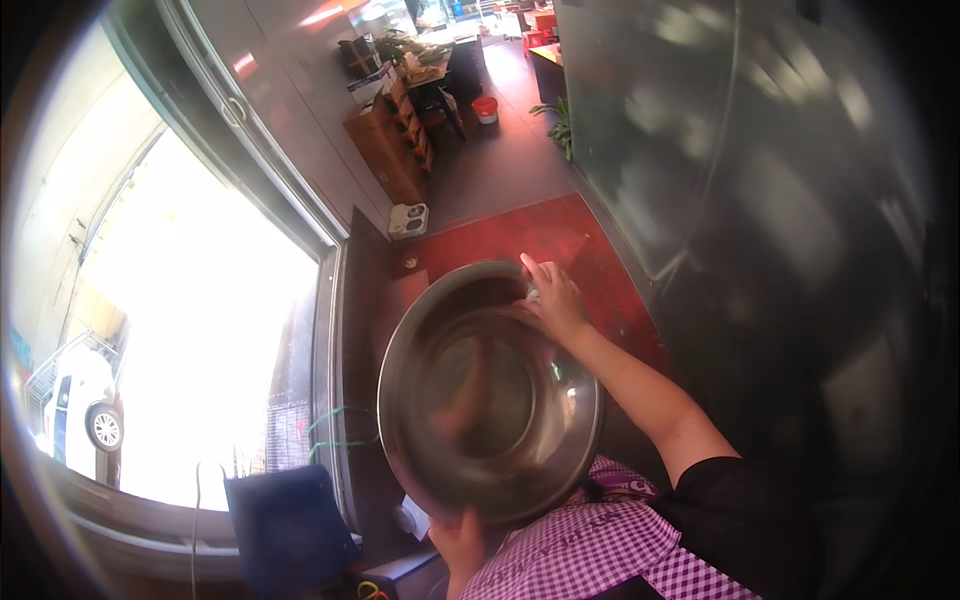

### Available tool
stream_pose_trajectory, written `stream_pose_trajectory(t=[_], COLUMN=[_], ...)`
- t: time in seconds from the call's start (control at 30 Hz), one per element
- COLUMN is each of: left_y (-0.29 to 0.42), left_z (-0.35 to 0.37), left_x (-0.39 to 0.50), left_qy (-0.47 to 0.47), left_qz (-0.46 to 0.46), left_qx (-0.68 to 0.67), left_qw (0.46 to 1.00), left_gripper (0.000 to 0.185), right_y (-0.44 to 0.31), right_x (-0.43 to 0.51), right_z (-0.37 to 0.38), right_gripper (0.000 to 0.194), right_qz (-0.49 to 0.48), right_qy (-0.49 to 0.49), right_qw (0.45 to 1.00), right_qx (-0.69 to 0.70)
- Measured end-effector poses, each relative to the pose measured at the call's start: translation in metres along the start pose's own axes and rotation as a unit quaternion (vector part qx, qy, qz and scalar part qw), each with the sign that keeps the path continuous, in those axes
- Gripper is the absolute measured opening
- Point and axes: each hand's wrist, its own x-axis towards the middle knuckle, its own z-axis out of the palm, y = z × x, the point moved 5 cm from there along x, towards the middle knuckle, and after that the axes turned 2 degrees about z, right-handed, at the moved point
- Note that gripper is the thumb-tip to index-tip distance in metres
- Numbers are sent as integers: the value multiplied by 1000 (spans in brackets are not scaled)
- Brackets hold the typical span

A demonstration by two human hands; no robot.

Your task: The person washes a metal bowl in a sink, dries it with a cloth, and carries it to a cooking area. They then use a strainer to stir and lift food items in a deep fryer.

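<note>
A wide, shiny stainless steel basin is tilted in front of me, its hollow facing up towards my view. My left hand grips its near rim at the lower left, thumb over the edge. At the far right part of the rim is my right hand, with a small white wad, perhaps tissue or cloth, between its fingers. My right index finger points up past the rim. The basin's bottom reflects my arm. Below it lies my purple checked apron, which bears writing.
A red mat covers the floor beyond the basin. A dark blue chair back stands at lower left, beside a bright window. A wooden cabinet lines the left wall; a glass panel rises at right. A red-and-white bucket stands farther off.
</note>
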Motion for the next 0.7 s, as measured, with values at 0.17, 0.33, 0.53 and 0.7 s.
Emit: stream_pose_trajectory(t=[0.17,0.33,0.53,0.7], left_y=[7,7,-30,-21], left_z=[70,142,237,324], left_x=[112,204,352,554], left_qy=[-10,39,-34,-61], left_qz=[-12,-12,-65,-34], left_qx=[61,6,-66,-165], left_qw=[998,999,995,984], left_gripper=[49,49,54,87], right_y=[88,171,233,187], right_x=[127,136,292,497], right_z=[51,100,111,33], right_gripper=[55,41,31,30], right_qz=[56,241,223,-88], right_qy=[-3,-23,36,128], right_qw=[990,938,914,984], right_qx=[131,248,338,91])
